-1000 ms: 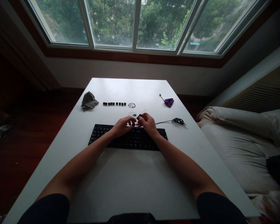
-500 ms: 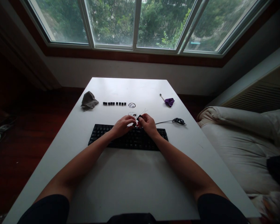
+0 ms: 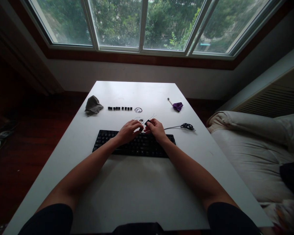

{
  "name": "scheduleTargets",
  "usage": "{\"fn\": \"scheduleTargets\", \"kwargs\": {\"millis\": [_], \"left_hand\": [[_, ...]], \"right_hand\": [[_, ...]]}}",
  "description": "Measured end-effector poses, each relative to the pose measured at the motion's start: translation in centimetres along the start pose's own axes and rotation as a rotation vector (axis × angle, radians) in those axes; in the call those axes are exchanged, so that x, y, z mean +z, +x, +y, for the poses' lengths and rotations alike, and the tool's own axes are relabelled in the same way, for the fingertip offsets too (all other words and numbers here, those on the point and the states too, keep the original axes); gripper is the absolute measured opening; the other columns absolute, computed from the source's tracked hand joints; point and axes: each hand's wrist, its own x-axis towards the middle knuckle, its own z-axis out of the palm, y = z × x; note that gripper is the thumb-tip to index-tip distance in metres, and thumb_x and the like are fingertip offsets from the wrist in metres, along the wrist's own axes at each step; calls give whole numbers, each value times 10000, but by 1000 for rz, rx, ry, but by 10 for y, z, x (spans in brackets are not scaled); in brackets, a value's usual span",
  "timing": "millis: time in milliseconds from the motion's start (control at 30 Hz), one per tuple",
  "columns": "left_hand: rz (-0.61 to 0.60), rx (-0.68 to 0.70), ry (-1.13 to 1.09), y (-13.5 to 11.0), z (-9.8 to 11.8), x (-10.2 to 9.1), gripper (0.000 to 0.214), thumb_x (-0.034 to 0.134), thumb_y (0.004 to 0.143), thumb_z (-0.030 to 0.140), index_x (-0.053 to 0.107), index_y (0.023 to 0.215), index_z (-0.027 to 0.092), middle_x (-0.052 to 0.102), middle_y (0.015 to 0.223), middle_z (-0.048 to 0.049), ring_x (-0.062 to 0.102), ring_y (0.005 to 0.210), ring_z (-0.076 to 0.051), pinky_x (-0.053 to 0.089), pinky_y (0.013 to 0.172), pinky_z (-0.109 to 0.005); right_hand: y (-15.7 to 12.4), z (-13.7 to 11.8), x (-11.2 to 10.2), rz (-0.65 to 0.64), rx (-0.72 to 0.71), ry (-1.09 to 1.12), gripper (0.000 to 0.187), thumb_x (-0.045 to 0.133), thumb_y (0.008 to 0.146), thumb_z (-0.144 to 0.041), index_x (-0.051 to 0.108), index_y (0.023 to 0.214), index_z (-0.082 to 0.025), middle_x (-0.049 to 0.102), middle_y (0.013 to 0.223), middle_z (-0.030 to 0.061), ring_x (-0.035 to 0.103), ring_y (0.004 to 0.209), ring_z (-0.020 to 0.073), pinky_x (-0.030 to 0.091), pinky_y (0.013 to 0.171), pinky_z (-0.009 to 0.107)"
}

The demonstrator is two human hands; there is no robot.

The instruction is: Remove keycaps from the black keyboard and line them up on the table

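Observation:
Over the black keyboard [image 3: 142,147], my two hands are close together. My left hand [image 3: 129,132] pinches a small black keycap [image 3: 140,129] between its fingertips. My right hand [image 3: 157,129] is closed around the black handle of a wire keycap puller [image 3: 147,122]; thin wires stick out at its far end and toward my left fingertips. Whether the wire touches the keycap I cannot tell. Just beyond my hands lies a clear round dish [image 3: 136,118], partly hidden. My wrists and forearms cover part of the keys.
Several black keycaps [image 3: 120,108] stand in a row farther back, beside another clear round piece [image 3: 138,110]. A grey cloth [image 3: 93,105] lies at the left. At the right are a purple cloth [image 3: 177,106] with a stick and a coiled cable [image 3: 187,126].
My right hand has shifted very slightly right with the keycap puller, widening the gap to my left fingertips. The keyboard and the keycap row stay in place.

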Motion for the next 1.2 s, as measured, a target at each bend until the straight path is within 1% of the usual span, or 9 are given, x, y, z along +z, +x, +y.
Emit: {"fn": "scheduleTargets", "kwargs": {"millis": [67, 200, 300, 433, 533, 700, 833, 967, 1200], "left_hand": [[27, -40, 10, 0, -3, -3, 169, 580, 975, 228, 676, 1113, 244, 686, 1129, -63, 603, 1079, -227, 490, 986, -397], [87, -139, 48, 1, -14, -13, 280, 584, 970, 250, 670, 1237, 258, 695, 1121, -63, 617, 1064, -227, 499, 960, -389], [106, -208, 85, 6, -27, -21, 248, 580, 968, 277, 712, 1176, 253, 699, 1117, -68, 631, 1053, -228, 504, 941, -383], [66, -262, 137, 25, -49, -29, 215, 594, 943, 273, 733, 1102, 235, 714, 1064, -61, 645, 952, -217, 513, 882, -376], [45, -281, 211, 48, -67, -30, 204, 606, 921, 242, 741, 1075, 234, 713, 1076, -67, 628, 989, -236, 491, 916, -395], [11, -303, 281, 89, -95, -15, 190, 635, 901, 220, 750, 1052, 213, 677, 1177, -95, 559, 1093, -273, 442, 974, -440], [10, -359, 284, 111, -116, 2, 174, 663, 887, 209, 751, 1036, 211, 647, 1224, -105, 487, 1203, -301, 398, 1034, -476], [-1, -450, 279, 119, -134, 17, 162, 687, 872, 199, 752, 1020, 205, 632, 1225, -119, 458, 1221, -312, 385, 1050, -496], [-9, -463, 348, 120, -149, 30, 157, 662, 893, 207, 737, 1031, 226, 618, 1233, -107, 470, 1214, -308, 412, 1040, -471]], "right_hand": [[1, 1, -1, 12, 0, 22, 306, 711, 850, -452, 537, 923, -210, 680, 683, 0, 719, 614, 186, 619, 526, 290], [4, 4, -5, 37, 29, 61, 297, 710, 854, -440, 530, 917, -213, 666, 661, -5, 716, 596, 184, 613, 511, 285], [5, 5, -6, 44, 48, 67, 296, 713, 847, -432, 526, 915, -214, 667, 655, -6, 712, 580, 182, 605, 498, 278], [4, 4, -6, 41, 34, 41, 306, 716, 841, -443, 520, 904, -216, 667, 657, -7, 710, 568, 181, 597, 485, 271], [3, 5, -5, 37, 10, 26, 317, 715, 837, -460, 520, 908, -220, 664, 653, -12, 708, 559, 181, 599, 482, 273], [3, 10, -6, 38, -51, -44, 298, 693, 846, -465, 530, 902, -222, 663, 646, -21, 705, 547, 174, 604, 491, 272], [0, 11, -7, 38, -93, -117, 276, 657, 867, -471, 539, 901, -224, 662, 647, -25, 711, 558, 168, 608, 508, 262], [-2, 8, -7, 46, -120, -164, 240, 625, 889, -451, 544, 905, -225, 665, 645, -25, 713, 566, 165, 598, 510, 251], [-1, 9, -7, 55, -130, -195, 245, 621, 894, -457, 553, 913, -222, 674, 653, -23, 717, 573, 171, 590, 506, 247]]}}
